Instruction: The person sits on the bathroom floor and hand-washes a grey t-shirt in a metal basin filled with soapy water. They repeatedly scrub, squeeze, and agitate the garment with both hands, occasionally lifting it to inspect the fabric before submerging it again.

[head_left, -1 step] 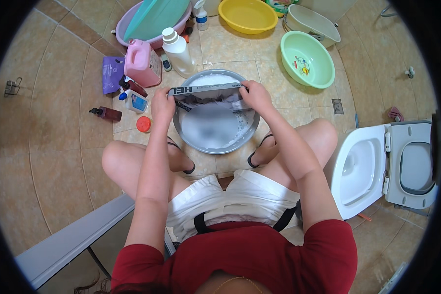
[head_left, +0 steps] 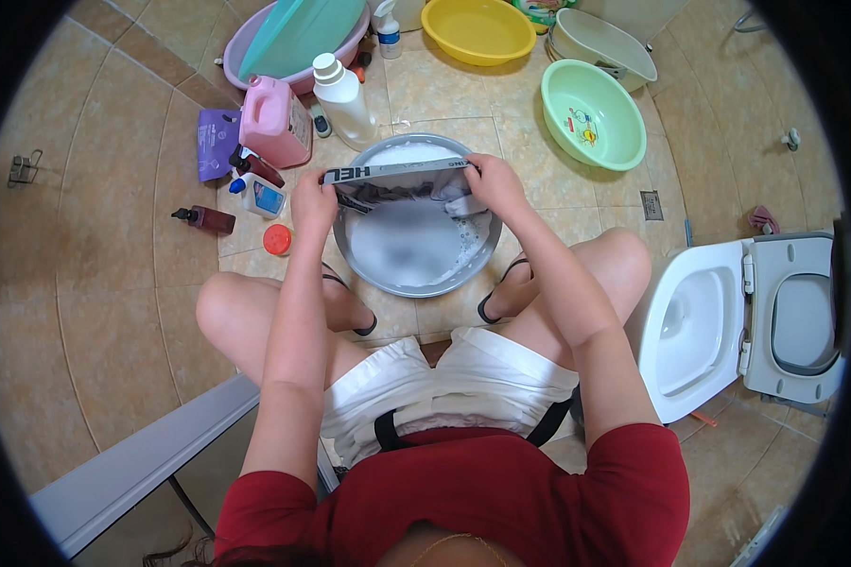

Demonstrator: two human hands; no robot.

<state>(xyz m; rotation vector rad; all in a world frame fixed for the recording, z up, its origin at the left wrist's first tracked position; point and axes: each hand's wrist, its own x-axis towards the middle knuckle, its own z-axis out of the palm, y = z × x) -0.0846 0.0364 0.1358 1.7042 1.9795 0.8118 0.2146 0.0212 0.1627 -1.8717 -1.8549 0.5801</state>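
A grey round basin (head_left: 354, 262) of cloudy, sudsy water stands on the floor between my feet. Stretched over its far half is the wide light-grey elastic waistband of dark grey underpants (head_left: 402, 173), with dark lettering along the band. My left hand (head_left: 313, 200) pinches the band's left end, and my right hand (head_left: 496, 183) pinches its right end; both are closed. Below the band the wet cloth hangs down into the basin, with a pale fold near my right hand. How much of it lies under the water is hidden.
To the left stand a white bottle (head_left: 344, 99), a pink jug (head_left: 276, 121), a purple pouch (head_left: 217, 144), small pump bottles and a red-lidded jar (head_left: 277, 239). A green basin (head_left: 593, 115) and a yellow basin (head_left: 478, 32) lie beyond. At right is a toilet (head_left: 695, 326).
The waistband has tipped slightly between my hands, and the cloth below it has shifted a little. Both hands keep their hold in nearly the same place.
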